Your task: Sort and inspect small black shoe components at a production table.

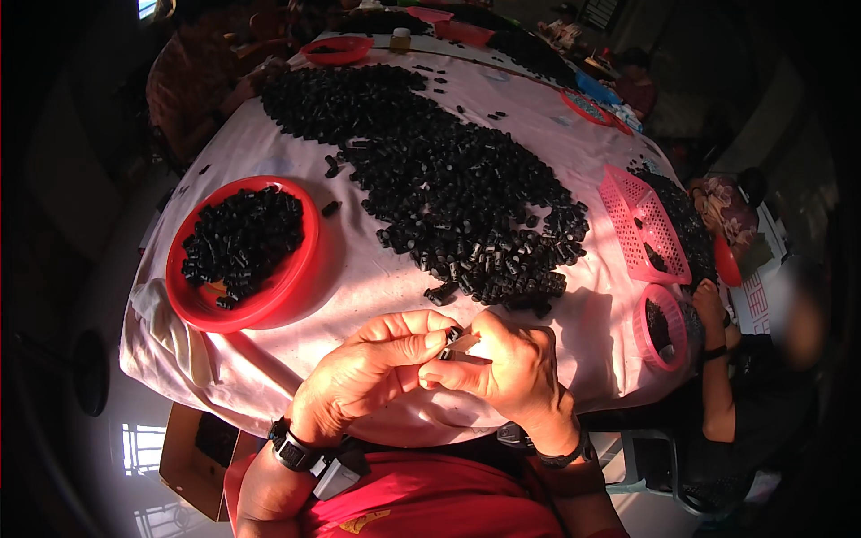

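At the near edge of the cloth-covered table, my left hand (372, 368) pinches a small black plastic part (454, 334) between thumb and fingertips. My right hand (511, 363) is closed close beside it, its fingers wrapped round a small, thin tool (466, 356) that meets the part; its exact kind is hard to make out. Just beyond both hands lies a large heap of similar black parts (448, 179), stretching toward the far left. To the left, a round red basin (316, 242) holds many more of these parts.
Pink cloth (350, 278) covers the table. On the right stand a pink perforated basket (628, 224) and a round pink basket (680, 345). A co-worker's hand (708, 305) is beside them. Another person (184, 90) sits at the far left. A cardboard box (179, 457) stands below.
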